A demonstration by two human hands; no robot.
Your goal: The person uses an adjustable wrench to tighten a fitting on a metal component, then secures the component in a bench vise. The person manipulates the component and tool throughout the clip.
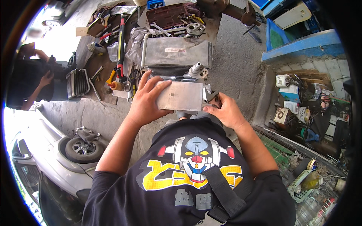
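One small silver rectangular metal block (pixel 183 96) with a dark square mark on its face is held in front of the person's body, before the near edge of the brown counter (pixel 106 90). Two hands have hold of it. The left hand (pixel 145 101) is spread wide over its left end, fingers across the top and thumb at the near edge; the right hand (pixel 229 112) is curled about its right end, thumb at the near corner, fingers by one dark fitting (pixel 214 100).

Just beyond the block is one silver metal piece with a stepped cylinder and a holed plate (pixel 198 71). Behind that, toward the counter's right edge, lies one larger silver box-shaped finned unit (pixel 158 47). To its left are one crumpled pale rag (pixel 135 49) and one long red, black and yellow bar-shaped tool (pixel 121 47). One maroon plastic case (pixel 158 15) sits toward the far edge, with one silver spanner (pixel 160 28) near it. By the left edge is one ribbed grey metal coil (pixel 78 84).
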